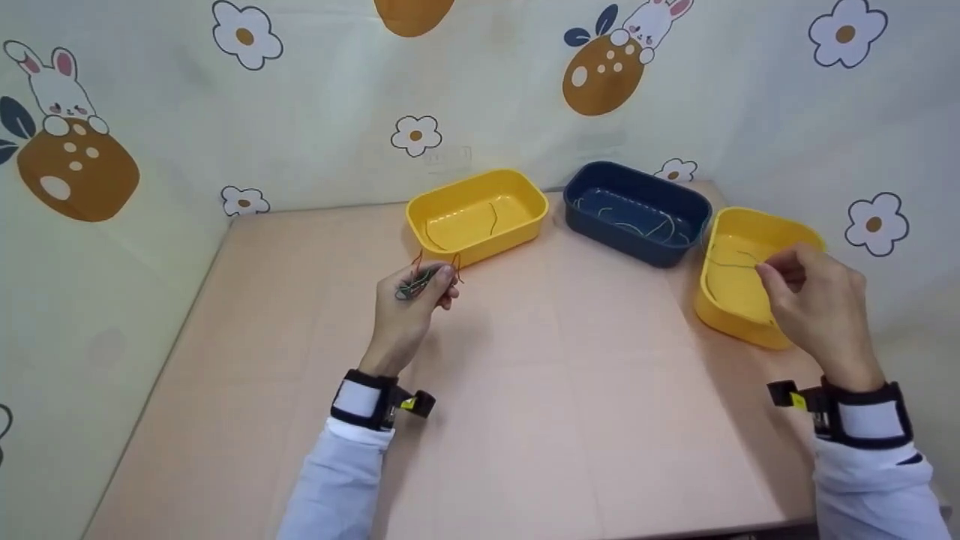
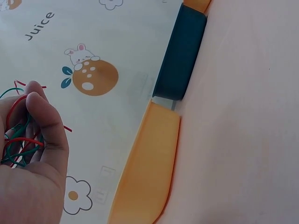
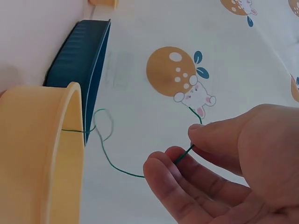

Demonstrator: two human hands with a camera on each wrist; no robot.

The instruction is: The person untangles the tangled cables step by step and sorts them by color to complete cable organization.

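My left hand (image 1: 411, 304) grips a tangled bunch of thin red and green wires (image 2: 21, 144), with red ends sticking out past the fingers. It is just in front of the left yellow bin (image 1: 480, 251). Over the right yellow bin (image 1: 739, 330), my right hand (image 1: 821, 307) pinches a single green wire (image 3: 122, 172) between thumb and fingers. In the right wrist view that wire loops once and runs to the bin's rim; its far end is hidden inside.
Between the yellow bins stands a dark blue bin (image 1: 622, 240) with several pale wires in it. Two thin wires lie in the left yellow bin. A patterned wall covering (image 1: 322, 135) rises behind the pink tabletop (image 1: 487, 435).
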